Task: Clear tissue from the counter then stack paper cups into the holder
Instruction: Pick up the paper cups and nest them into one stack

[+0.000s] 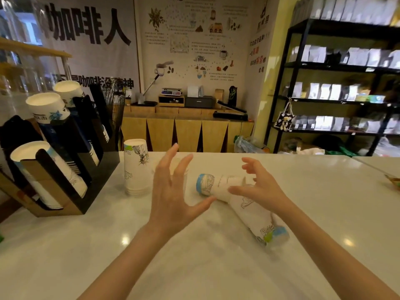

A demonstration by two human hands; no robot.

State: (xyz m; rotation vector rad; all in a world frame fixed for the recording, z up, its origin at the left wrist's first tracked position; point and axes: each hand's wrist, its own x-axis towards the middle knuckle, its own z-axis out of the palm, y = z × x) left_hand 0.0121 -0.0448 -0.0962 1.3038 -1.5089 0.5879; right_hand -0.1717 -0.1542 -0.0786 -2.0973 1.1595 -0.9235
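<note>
A stack of white paper cups (216, 185) lies on its side on the white counter (194, 267), blue-rimmed end to the left. A second lying stack (257, 217) angles down to the right beneath my right wrist. My left hand (173, 191) hovers spread just left of the first stack, thumb near its underside. My right hand (262, 187) curls over the same stack with fingers apart. An upside-down stack of cups (136, 167) stands left of my left hand. The black cup holder (95, 176) at left carries several tilted cup stacks. No tissue is visible.
A blurred, pale cup shape (179, 167) sits behind my left hand. A small object (394, 180) lies at the counter's right edge. Beyond the counter are wooden cabinets (186, 133) and black shelving (337, 87) with bags.
</note>
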